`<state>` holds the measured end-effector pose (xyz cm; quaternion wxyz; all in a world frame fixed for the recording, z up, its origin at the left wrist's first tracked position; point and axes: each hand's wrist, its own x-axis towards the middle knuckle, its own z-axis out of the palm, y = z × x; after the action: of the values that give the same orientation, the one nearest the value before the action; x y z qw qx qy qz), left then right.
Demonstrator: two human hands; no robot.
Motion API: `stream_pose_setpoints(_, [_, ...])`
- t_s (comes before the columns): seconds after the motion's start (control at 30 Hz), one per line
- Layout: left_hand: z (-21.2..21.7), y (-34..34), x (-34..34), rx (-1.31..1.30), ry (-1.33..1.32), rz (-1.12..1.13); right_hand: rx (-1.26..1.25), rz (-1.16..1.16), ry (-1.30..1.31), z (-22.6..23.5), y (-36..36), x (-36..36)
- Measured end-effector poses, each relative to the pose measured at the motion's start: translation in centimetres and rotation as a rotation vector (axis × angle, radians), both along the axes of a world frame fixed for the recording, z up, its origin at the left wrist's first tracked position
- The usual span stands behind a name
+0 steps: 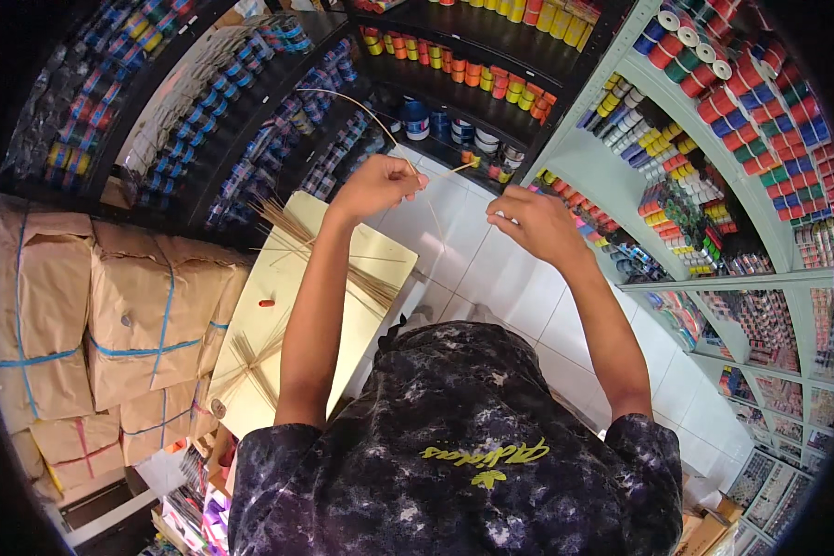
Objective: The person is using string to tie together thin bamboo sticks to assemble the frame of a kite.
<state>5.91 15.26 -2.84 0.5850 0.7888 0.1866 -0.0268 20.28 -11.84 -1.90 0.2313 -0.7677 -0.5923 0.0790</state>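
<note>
My left hand (378, 189) is closed in a pinch, thumb against fingertips, on thin bamboo sticks. One long stick (360, 104) bows up and away to the left of the fingers. A shorter pale end (454, 170) sticks out to the right, and a thin strand curves down over the floor tiles. My right hand (539, 225) hovers to the right, apart from the sticks, its fingers curled together. Whatever it may hold is too small to make out. On the yellow tabletop (317, 222) beside my left forearm lie loose bundles of thin brown sticks (366, 285).
A small red object (266, 303) lies on the tabletop. Brown paper parcels (139, 306) tied with blue string are stacked at the left. Dark shelves (473, 51) with colourful spools stand ahead, pale shelves (574, 153) with more spools at the right. White floor tiles (528, 287) lie below my hands.
</note>
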Motion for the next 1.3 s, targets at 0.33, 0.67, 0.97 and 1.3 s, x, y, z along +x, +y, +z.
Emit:
stream_pose_setpoints(0.33, [1.1,-1.4,-0.6,-0.001,-0.056,-0.124,0.143,-0.083,0.016,2.9,0.7,2.1])
stream_pose_setpoints(0.67, [2.0,-2.2,-1.0,-0.025,-0.090,-0.192,0.132,-0.115,0.074,4.2,0.3,2.6])
stream_pose_setpoints(0.97, [2.1,-2.3,-1.2,-0.034,-0.083,-0.204,0.142,-0.071,0.180,4.4,0.2,2.7])
stream_pose_setpoints(1.3, [2.6,-2.0,-1.3,-0.054,-0.088,-0.237,0.179,-0.099,0.448,3.0,0.8,2.5])
